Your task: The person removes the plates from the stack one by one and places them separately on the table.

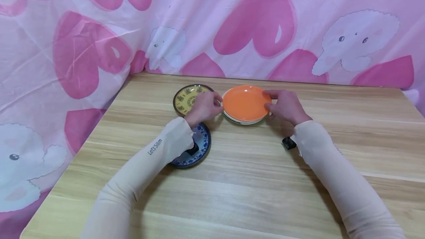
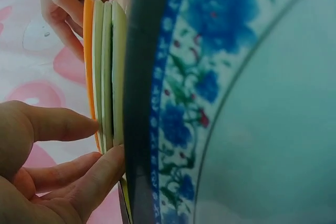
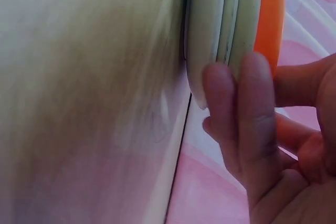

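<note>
A stack of plates stands on the table, with an orange plate (image 1: 245,103) on top and several pale plates (image 2: 107,77) below it. My left hand (image 1: 206,105) holds the stack's left rim, its thumb at the orange edge and fingertips against the lower plates. From the opposite side my right hand (image 1: 286,105) holds the rim. Two of its fingers (image 3: 255,114) press along the plate edges in the right wrist view. Partly behind my left hand lies a yellow patterned plate (image 1: 182,100) with a dark rim. A blue-and-white floral plate (image 1: 205,145) sits under my left wrist, partly covered.
The wooden table (image 1: 239,194) reaches back to a pink cloth (image 1: 199,21) with hearts and cartoon animals, which also hangs along the left side. Small black devices (image 1: 289,143) are worn at the wrists, below the cream sleeves (image 1: 338,172).
</note>
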`<state>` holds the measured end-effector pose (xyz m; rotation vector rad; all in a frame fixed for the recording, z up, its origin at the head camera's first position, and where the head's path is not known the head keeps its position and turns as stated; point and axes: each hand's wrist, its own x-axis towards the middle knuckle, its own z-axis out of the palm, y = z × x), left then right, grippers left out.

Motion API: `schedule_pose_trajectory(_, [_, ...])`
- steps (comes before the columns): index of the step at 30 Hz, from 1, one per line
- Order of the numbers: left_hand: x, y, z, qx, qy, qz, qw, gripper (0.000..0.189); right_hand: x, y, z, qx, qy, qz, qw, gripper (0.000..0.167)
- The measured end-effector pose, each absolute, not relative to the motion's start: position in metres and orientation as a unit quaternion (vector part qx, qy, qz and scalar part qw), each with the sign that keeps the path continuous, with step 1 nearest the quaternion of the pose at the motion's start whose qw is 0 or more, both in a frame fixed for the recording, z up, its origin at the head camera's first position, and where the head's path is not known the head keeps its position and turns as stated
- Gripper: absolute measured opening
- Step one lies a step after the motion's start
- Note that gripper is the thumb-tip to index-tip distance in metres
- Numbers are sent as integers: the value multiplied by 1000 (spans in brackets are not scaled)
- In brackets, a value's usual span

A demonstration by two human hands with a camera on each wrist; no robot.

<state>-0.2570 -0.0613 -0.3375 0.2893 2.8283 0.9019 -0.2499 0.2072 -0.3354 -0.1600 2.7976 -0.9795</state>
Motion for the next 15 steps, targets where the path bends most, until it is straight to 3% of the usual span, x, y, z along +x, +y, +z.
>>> schedule_pose_trajectory(15, [-260, -57, -337, 111, 951, 276, 85, 35, -252, 217, -344, 21, 858, -506, 89, 54])
